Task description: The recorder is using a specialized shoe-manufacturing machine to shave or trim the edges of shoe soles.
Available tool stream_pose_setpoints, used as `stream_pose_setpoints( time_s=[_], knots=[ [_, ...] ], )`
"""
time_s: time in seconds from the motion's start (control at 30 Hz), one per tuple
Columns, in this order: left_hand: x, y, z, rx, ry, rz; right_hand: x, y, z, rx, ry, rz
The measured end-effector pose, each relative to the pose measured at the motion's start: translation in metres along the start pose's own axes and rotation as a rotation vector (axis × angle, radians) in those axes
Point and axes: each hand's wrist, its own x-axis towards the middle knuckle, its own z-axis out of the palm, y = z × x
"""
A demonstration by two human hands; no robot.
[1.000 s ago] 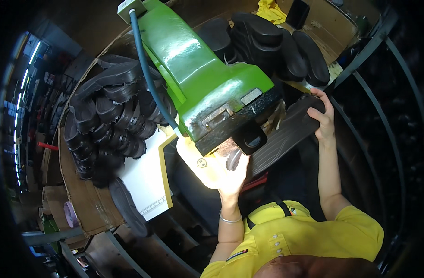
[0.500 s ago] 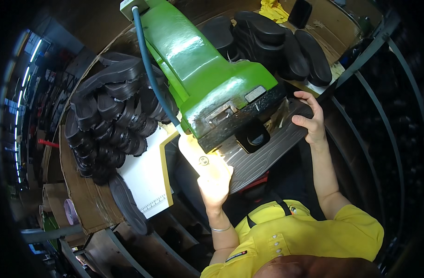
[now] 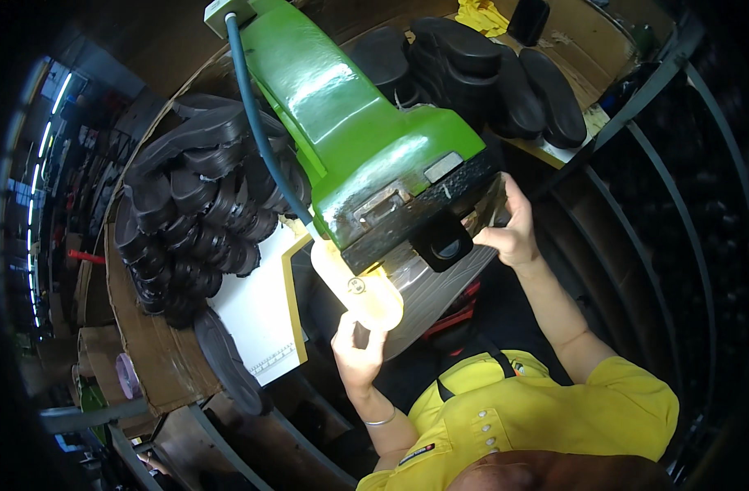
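Note:
Below the head of a green machine is a dark grey shoe sole with a lined surface, partly hidden by the machine. My right hand grips its far right end, thumb on the near side and fingers bent round the edge. At the opposite end, my left hand has its fingers closed around the sole's left tip, partly behind a brightly lit yellow lamp. A black bracket on the machine's front hangs over the sole's middle.
Dark soles are heaped in a cardboard box on the left; more soles lie behind the machine. One sole leans by a white board with yellow edging. A blue-grey cable runs down to the lamp. Metal bars flank the right.
The sole has shifted left and toward me under the machine head. My right hand has moved left and nearer with it; my left hand has slid slightly left.

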Motion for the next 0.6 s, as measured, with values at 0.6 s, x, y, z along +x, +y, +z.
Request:
stream_pose_setpoints(
  time_s=[0.6],
  knots=[
    [0.046,0.046,0.041,0.334,0.090,0.328,0.002,-0.004,-0.013,-0.112,0.015,-0.073]
  ],
)
